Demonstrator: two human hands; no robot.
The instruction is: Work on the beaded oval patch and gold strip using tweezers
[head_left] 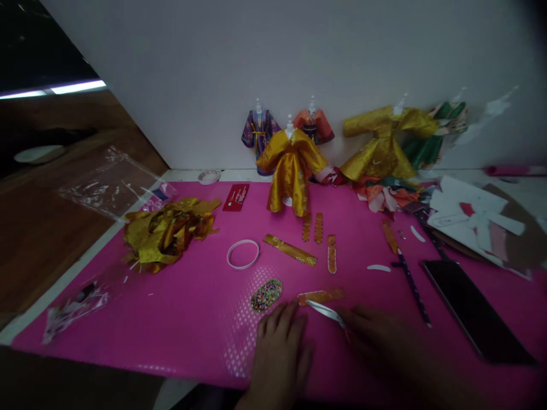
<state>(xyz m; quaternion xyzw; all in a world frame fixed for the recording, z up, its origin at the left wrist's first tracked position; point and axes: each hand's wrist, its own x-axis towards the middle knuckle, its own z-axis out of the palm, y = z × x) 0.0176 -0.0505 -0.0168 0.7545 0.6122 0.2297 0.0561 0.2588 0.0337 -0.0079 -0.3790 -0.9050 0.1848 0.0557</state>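
My left hand (pixel 280 339) lies on the pink mat with its fingers stretched out, fingertips at the left end of a gold fabric strip (pixel 327 294) with a stitched edge. In my right hand (pixel 376 330), dim and blurred, is a pair of small scissors (pixel 325 311) with silver blades and a bit of red at the handle. The blades point left, over the strip's lower edge. Just above my left hand is an oval tin of colourful beads (pixel 266 295). Further up lie a plain gold strip (pixel 290 250) and stitched tabs (pixel 332 254).
Dressed doll forms (pixel 290 165) stand along the back wall. A heap of gold scraps (pixel 166 233) and a white ring (pixel 243 254) lie to the left. On the right are a pencil (pixel 413 287), a black phone (pixel 474 310) and paper pieces (pixel 465 216).
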